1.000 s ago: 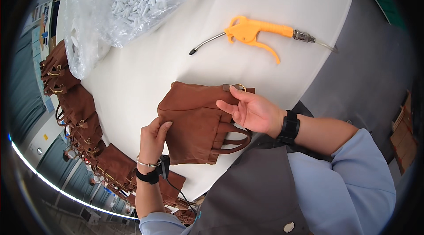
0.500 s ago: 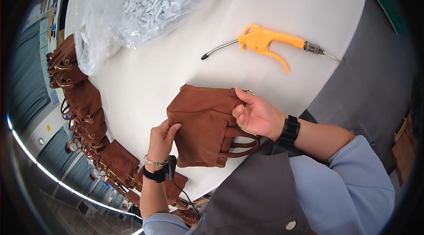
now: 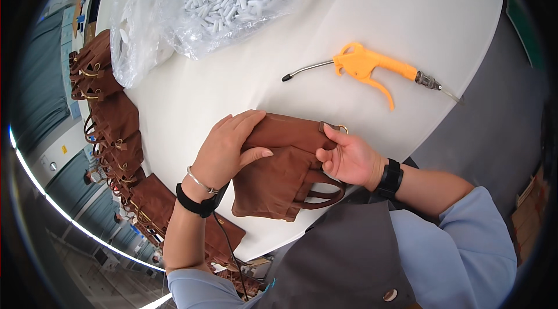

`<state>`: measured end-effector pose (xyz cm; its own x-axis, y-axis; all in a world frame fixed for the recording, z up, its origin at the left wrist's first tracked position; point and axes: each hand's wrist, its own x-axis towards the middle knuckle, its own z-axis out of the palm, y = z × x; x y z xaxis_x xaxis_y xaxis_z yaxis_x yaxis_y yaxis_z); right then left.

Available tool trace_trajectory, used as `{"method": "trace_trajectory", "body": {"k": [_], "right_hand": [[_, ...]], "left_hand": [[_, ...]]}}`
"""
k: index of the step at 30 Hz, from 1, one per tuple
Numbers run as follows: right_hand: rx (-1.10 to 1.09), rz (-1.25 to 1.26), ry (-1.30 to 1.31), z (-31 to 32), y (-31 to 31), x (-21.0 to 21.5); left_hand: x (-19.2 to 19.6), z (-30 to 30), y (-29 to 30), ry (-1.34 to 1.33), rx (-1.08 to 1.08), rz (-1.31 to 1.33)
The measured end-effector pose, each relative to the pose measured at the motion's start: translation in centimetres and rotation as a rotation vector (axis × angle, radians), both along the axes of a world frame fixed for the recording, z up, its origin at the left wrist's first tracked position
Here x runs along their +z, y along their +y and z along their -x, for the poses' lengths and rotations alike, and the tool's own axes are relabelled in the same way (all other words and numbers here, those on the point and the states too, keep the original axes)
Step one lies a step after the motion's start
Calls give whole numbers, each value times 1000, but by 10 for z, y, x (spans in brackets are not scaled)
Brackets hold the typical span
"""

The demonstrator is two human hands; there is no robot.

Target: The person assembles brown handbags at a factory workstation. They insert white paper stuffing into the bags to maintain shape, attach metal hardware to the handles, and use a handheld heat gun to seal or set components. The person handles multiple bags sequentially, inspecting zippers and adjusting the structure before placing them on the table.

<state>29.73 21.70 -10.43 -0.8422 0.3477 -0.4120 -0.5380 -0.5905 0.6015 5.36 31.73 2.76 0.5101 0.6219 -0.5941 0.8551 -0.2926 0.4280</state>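
Note:
A brown handbag point(image 3: 273, 175) lies on its side on the white table in front of me, its loop handles pointing toward my body. My left hand point(image 3: 229, 146) lies over the bag's far left corner, fingers stretched over the edge and thumb apart on the near face. At the bag's right end, my right hand point(image 3: 354, 155) pinches the edge beside a small tab with a gold ring, thumb on top and fingers curled. Part of the bag's left side is hidden under my left hand.
An orange air blow gun point(image 3: 372, 68) with a hose lies beyond the bag to the right. A clear plastic bag point(image 3: 200, 47) of small white tubes sits at the far side. Several more brown handbags point(image 3: 113, 120) line the table's left edge.
My left hand has moved up from the bag's left edge, opening from a pinch to lie over its far corner. My right hand keeps its hold at the right end.

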Motion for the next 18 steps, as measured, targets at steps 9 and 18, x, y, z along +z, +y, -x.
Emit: {"method": "trace_trajectory", "body": {"k": [9, 18], "right_hand": [[75, -97, -55, -16, 13, 5], [704, -455, -783, -61, 45, 57]], "left_hand": [[0, 6, -11, -47, 226, -25], [20, 61, -100, -14, 708, 54]]}}
